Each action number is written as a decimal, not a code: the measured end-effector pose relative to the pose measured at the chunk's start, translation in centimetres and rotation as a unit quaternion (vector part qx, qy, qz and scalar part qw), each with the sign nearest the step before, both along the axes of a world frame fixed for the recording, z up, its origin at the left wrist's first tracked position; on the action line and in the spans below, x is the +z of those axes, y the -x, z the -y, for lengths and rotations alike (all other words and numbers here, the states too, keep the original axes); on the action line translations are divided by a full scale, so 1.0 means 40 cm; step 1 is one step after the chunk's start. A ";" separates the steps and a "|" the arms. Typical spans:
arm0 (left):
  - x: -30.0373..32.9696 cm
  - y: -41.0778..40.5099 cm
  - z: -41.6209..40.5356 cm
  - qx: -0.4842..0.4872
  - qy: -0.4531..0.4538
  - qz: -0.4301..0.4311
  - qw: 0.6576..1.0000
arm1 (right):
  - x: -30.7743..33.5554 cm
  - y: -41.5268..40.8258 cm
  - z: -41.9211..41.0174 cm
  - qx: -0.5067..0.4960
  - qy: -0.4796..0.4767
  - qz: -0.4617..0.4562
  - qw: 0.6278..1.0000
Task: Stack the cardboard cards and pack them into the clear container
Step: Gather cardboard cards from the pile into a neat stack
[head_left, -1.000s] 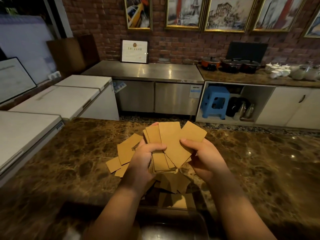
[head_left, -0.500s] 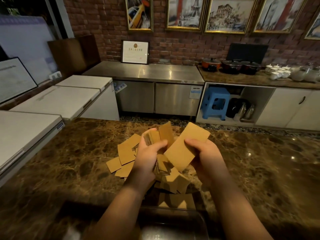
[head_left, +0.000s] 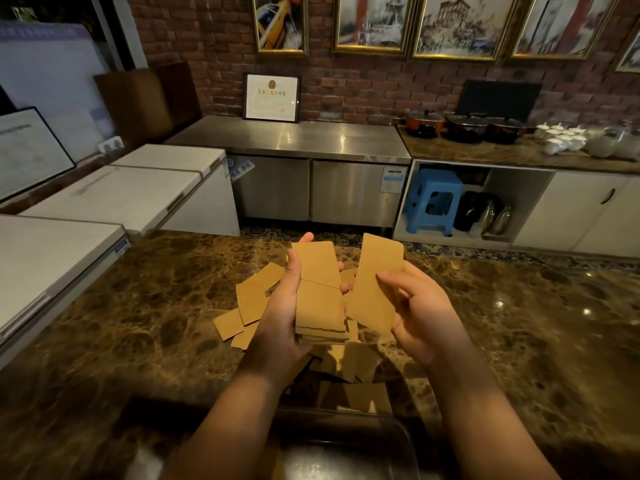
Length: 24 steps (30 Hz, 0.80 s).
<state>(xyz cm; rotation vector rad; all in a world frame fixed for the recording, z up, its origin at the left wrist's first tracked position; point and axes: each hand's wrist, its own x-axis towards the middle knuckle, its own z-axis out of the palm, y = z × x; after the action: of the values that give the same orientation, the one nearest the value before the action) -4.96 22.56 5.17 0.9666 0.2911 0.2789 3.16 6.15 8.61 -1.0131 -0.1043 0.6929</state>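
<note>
My left hand (head_left: 282,317) holds a squared-up stack of brown cardboard cards (head_left: 318,299) above the marble counter. Just to its right, my right hand (head_left: 420,313) pinches a single cardboard card (head_left: 375,282) upright, apart from the stack. Several loose cards (head_left: 252,299) lie scattered on the counter beneath and to the left of my hands, more of them (head_left: 353,368) below the stack. The clear container (head_left: 398,441) sits at the near edge of the counter, between my forearms; its inside is dim and partly hidden.
The brown marble counter (head_left: 156,306) stretches to both sides. White chest freezers (head_left: 104,199) stand at the left. Beyond the counter are a steel cabinet (head_left: 311,168), a blue stool (head_left: 433,202) and a shelf with pots and cups.
The fanned cards in my left hand have been gathered into one neat stack. My right hand has pulled a single card away to the right and holds it apart.
</note>
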 end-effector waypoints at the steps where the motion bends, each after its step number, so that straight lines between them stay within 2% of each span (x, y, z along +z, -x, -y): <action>1: -0.003 0.003 0.004 0.001 -0.012 -0.004 1.000 | 0.000 0.002 -0.001 0.008 -0.005 0.004 1.000; 4: -0.022 0.017 0.003 -0.050 0.015 0.001 0.999 | -0.006 0.007 -0.003 -0.002 0.011 0.027 1.000; 6: -0.028 0.012 0.004 -0.073 0.017 -0.004 0.997 | -0.013 0.008 0.002 -0.026 0.023 0.080 0.996; 9: -0.012 -0.008 0.011 -0.043 0.023 -0.012 0.999 | -0.015 0.024 0.013 -0.051 -0.039 0.180 0.982; 11: -0.010 -0.013 0.018 -0.041 0.017 0.003 0.999 | -0.026 0.038 0.021 -0.046 -0.062 0.296 0.952; 13: -0.006 -0.005 0.030 -0.062 0.017 0.025 0.998 | -0.057 0.048 0.022 -0.006 -0.011 0.429 0.903; 14: -0.005 -0.005 0.035 -0.069 0.025 0.029 0.997 | -0.075 0.050 0.020 0.004 0.034 0.467 0.884; 15: -0.002 -0.009 0.040 -0.071 0.029 0.028 0.997 | -0.087 0.050 0.016 0.007 0.079 0.481 0.873; 17: 0.003 -0.020 0.045 -0.065 0.036 0.016 0.997 | -0.099 0.050 0.009 0.008 0.131 0.465 0.875; 21: 0.008 -0.029 0.046 -0.057 0.029 0.034 0.997 | -0.108 0.045 0.001 -0.023 0.154 0.456 0.876; 24: -0.005 -0.028 0.047 -0.067 0.063 0.056 0.994 | -0.110 0.043 0.000 -0.001 0.141 0.444 0.885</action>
<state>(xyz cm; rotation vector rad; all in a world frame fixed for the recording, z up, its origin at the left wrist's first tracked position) -3.85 20.69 4.96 0.8384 0.1385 0.1881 1.45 6.17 4.19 -1.5551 -0.8225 0.1893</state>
